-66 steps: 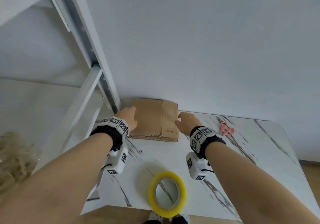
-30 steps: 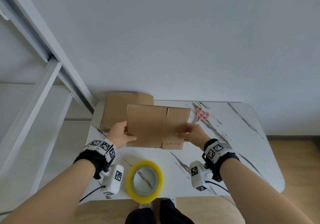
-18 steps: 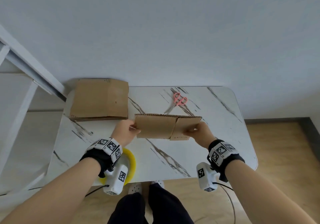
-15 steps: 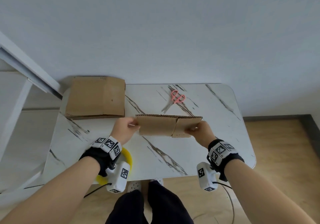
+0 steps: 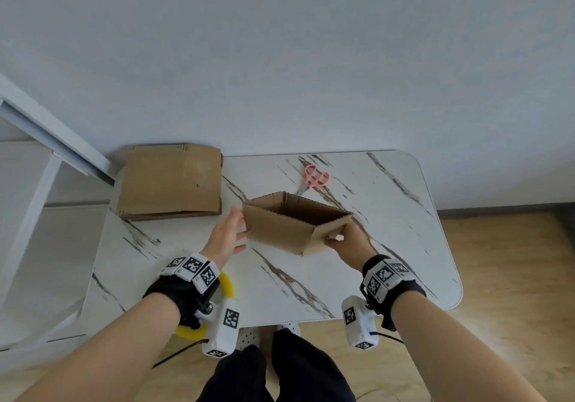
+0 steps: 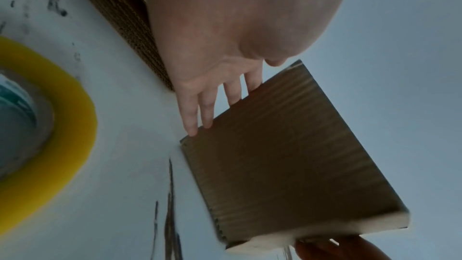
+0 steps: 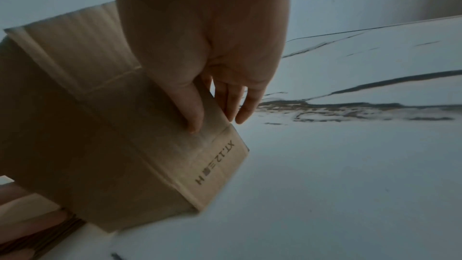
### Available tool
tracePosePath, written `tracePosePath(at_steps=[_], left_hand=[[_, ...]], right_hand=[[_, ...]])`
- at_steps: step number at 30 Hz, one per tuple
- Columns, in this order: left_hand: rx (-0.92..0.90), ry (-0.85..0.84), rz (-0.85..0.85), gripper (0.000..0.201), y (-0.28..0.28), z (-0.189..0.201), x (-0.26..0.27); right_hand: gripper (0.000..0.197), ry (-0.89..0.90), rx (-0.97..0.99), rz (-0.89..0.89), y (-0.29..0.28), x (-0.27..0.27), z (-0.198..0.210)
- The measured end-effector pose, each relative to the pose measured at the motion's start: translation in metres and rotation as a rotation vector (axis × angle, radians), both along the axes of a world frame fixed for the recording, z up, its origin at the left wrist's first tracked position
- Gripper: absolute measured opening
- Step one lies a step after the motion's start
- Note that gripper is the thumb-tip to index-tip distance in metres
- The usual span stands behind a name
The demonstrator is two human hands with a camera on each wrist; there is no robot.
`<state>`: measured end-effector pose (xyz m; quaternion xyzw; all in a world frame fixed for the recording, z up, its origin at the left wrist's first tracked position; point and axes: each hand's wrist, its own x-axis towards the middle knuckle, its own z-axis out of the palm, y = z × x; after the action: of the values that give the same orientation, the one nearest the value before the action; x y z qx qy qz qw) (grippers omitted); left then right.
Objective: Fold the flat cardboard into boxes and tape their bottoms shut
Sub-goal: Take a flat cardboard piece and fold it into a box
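A brown cardboard box [image 5: 280,230] is held above the marble table [image 5: 389,215], spread into a rectangular tube with its top open. My right hand [image 5: 334,240] grips the box's right corner [image 7: 150,155]. The thumb [image 7: 192,114] lies on the near face and the fingers [image 7: 240,106] reach round behind the corner. My left hand [image 5: 238,230] is flat, and its straight fingertips [image 6: 200,124] touch the left edge of the box [image 6: 275,155]. A stack of flat cardboard [image 5: 171,180] lies at the table's back left corner.
A yellow tape roll [image 5: 228,286] lies near the front edge, mostly hidden under my left wrist, and shows clearly as the tape roll [image 6: 62,126] in the left wrist view. Pink scissors [image 5: 314,179] lie at the back middle. A white shelf frame [image 5: 46,140] stands to the left.
The flat cardboard piece has been pushed open into a rectangular tube. My left hand has let go of its pinch and now touches the edge with straight fingers. My right hand keeps its grip.
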<state>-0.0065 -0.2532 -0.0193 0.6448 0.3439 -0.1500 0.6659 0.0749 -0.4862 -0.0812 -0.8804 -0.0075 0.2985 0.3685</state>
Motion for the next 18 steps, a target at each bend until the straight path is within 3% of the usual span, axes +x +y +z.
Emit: tracePosePath(at_steps=[7, 11, 13, 18], left_hand=[[-0.02, 0.021, -0.023, 0.041, -0.005, 0.007, -0.005], [-0.051, 0.039, -0.069, 0.027, -0.004, 0.008, -0.008], [-0.065, 0.047, -0.077, 0.029, -0.004, 0.007, -0.009], [-0.075, 0.033, -0.136, 0.043, -0.004, 0.009, -0.01]], right_hand=[[0.043, -0.008, 0.045, -0.05, 0.012, -0.004, 0.001], [0.047, 0.136, 0.422, -0.292, 0.017, -0.007, 0.019], [0.039, 0.241, 0.593, -0.385, 0.017, -0.008, 0.029], [0.048, 0.414, 0.72, -0.335, 0.011, -0.008, 0.031]])
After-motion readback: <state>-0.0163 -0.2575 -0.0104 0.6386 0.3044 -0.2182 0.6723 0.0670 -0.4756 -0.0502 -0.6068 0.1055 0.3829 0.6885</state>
